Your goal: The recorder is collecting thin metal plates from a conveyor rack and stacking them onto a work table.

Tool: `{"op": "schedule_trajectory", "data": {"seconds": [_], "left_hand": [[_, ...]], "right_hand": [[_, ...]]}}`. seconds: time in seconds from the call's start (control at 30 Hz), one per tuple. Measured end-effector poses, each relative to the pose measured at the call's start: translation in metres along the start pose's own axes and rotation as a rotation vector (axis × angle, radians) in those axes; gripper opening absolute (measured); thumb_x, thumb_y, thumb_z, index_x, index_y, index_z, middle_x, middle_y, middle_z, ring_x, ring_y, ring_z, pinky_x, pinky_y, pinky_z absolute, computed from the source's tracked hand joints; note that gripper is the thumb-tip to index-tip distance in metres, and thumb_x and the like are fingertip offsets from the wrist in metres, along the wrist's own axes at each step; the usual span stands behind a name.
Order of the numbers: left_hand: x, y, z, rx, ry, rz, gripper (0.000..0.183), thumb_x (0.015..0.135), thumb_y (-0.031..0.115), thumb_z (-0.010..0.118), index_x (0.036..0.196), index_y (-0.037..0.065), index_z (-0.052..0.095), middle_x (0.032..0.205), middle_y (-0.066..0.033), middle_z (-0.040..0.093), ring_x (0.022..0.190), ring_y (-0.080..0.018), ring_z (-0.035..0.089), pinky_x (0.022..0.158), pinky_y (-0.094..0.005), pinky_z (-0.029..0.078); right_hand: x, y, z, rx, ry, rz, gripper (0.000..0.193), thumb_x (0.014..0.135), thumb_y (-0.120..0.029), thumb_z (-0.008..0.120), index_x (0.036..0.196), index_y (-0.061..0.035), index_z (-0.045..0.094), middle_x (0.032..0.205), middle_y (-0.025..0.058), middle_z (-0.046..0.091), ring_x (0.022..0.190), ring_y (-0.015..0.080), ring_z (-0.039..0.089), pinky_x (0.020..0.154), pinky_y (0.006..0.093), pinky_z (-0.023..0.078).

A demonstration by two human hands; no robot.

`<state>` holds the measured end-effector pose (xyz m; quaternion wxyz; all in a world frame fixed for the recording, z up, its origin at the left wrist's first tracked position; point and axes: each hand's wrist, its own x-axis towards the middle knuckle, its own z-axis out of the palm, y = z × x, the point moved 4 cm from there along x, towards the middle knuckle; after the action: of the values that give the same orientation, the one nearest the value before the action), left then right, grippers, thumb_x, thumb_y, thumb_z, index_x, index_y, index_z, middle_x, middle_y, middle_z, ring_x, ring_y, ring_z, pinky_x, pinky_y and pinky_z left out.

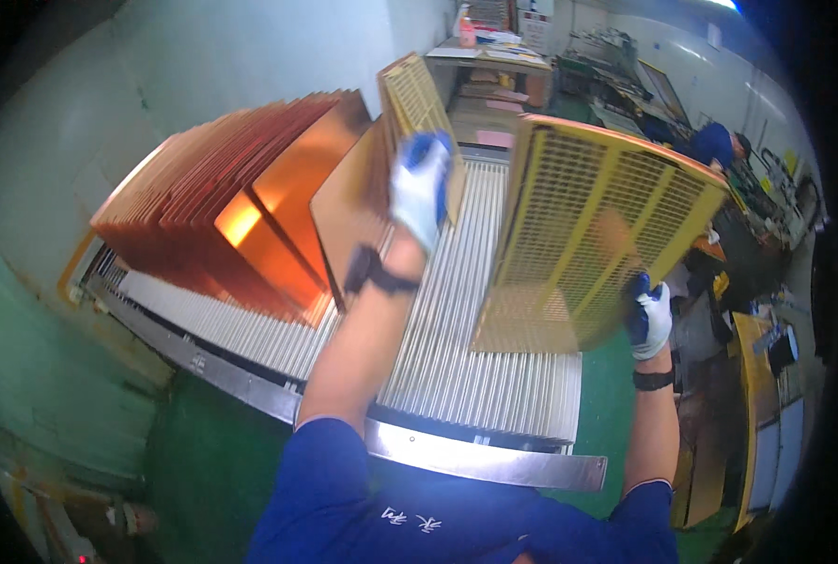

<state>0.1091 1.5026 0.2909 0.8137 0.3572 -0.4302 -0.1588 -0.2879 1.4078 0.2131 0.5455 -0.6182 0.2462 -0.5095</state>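
Note:
My left hand (421, 188), in a white and blue glove, is smeared by motion in front of a yellow patterned panel (417, 94). Its fingers cannot be made out, nor whether they grip that panel. Beside it, a plain brown board (349, 202) leans upright. My right hand (649, 318), gloved alike, is closed at the lower right edge of a large yellow-green panel (583, 207) with a grid pattern. Several such panels seem to stand together there, tilted on the ribbed rack (457, 310). Part of the front one is blurred near my hand.
Many thin copper-coloured sheets (240, 197) stand in a row on the rack's left. A metal rail (485, 462) runs along its near edge. A cluttered table (489, 58) stands at the back. At the far right, another person (715, 143) is near machinery.

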Motion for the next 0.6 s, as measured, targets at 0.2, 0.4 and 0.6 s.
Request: {"op": "schedule_trajectory", "data": {"seconds": [0.2,0.4,0.6], "left_hand": [[0.133,0.003,-0.007,1.188,0.58,-0.105,0.098,0.077,0.057,0.066,0.147,-0.001,0.029,0.141,-0.0215,0.046,0.13,-0.0362,0.044,0.108,-0.0423,0.038],[0.152,-0.022,-0.015,1.171,0.436,-0.198,0.053,0.079,0.05,0.068,0.11,0.008,0.068,0.105,-0.017,0.07,0.1,-0.0356,0.066,0.085,-0.0467,0.051],[0.129,-0.027,-0.005,1.084,0.302,0.006,0.04,0.091,0.045,0.056,0.102,0.01,0.072,0.094,-0.0194,0.069,0.089,-0.0384,0.066,0.077,-0.0463,0.049]], "right_hand": [[-0.021,-0.019,0.026,-0.162,-0.077,-0.12,0.028,0.096,-0.028,0.06,0.108,-0.0026,0.054,0.092,0.0002,0.057,0.079,0.0098,0.051,0.073,0.0253,0.044],[-0.023,-0.028,0.036,-0.083,-0.012,-0.021,0.027,0.092,-0.023,0.065,0.105,-0.0008,0.058,0.094,-0.0002,0.059,0.081,0.0095,0.052,0.075,0.0257,0.043],[-0.014,-0.018,0.033,-0.105,-0.019,0.003,0.02,0.088,-0.018,0.068,0.097,-0.0015,0.061,0.086,-0.0042,0.057,0.078,0.0064,0.049,0.073,0.0238,0.041]]}}
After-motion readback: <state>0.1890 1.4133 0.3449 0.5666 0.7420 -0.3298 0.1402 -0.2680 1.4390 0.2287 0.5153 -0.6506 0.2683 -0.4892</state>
